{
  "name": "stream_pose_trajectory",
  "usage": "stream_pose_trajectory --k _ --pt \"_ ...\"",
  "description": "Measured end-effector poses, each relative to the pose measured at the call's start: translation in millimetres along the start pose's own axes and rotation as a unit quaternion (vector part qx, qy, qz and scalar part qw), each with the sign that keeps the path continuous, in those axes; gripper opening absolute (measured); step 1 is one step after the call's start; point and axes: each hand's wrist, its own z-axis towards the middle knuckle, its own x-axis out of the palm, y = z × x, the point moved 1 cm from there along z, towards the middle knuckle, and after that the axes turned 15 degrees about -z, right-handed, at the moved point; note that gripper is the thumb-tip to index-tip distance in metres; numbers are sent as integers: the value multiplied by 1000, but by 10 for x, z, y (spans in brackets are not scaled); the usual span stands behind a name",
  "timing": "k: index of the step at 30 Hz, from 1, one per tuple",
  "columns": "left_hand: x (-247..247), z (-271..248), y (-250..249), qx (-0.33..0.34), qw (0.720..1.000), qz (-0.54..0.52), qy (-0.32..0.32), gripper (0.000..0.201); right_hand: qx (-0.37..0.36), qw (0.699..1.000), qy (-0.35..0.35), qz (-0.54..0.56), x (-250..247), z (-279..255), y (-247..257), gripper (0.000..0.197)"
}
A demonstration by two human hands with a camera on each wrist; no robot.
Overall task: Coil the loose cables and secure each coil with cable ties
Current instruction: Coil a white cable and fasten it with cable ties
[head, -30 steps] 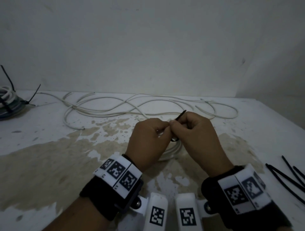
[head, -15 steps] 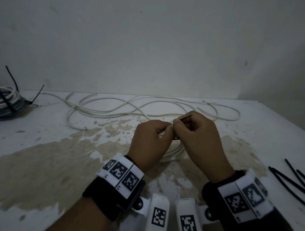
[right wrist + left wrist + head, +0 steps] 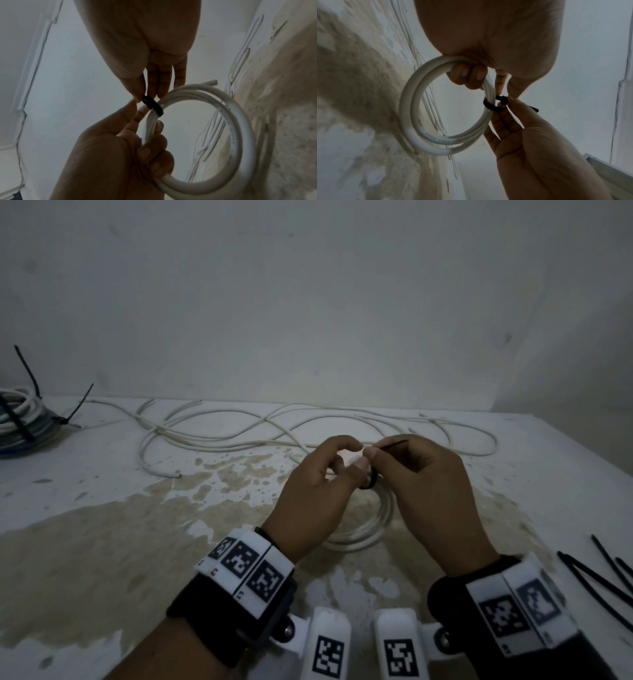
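Stained white table, bare wall

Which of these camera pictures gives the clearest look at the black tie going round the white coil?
The left wrist view: the black tie loops round the white coil, unobstructed. The right wrist view shows the band too, partly behind fingers. In the head view, the hands hide most of it.

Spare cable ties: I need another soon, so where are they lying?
In the head view, the spare cable ties lie on the table at its right edge, just right of the right hand.
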Motion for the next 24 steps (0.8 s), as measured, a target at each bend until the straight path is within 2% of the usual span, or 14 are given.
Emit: stream_pose_trajectory --k 4,7,10,14,18,20,22,24 --pt "12 -23 -3 50 996 77 -7 17 -43 998 9 -45 -16 7 -2 16" --pt "4 -20 14 44 997 53 -21 18 -80 994 5 -76 -18 27 -29 16" --pt "2 -20 9 42 998 38 -7 18 -120 986 -8 -117 -32 40 -48 12" --pt "-7 -17 10 59 997 40 -22 17 -153 982 -8 -109 -63 40 -39 11" --pt "-25 -10 30 67 996 51 -34 21 -225 961 -36 -157 -100 57 6 9" --pt "-35 0 54 57 996 57 -34 27 -247 953 -74 -159 -171 67 38 6" --pt "-46 4 60 49 997 59 -33 29 -249 949 -106 -159 -221 58 77 6" --pt "-49 5 44 45 997 58 -23 25 -203 966 -89 -130 -226 54 91 7"
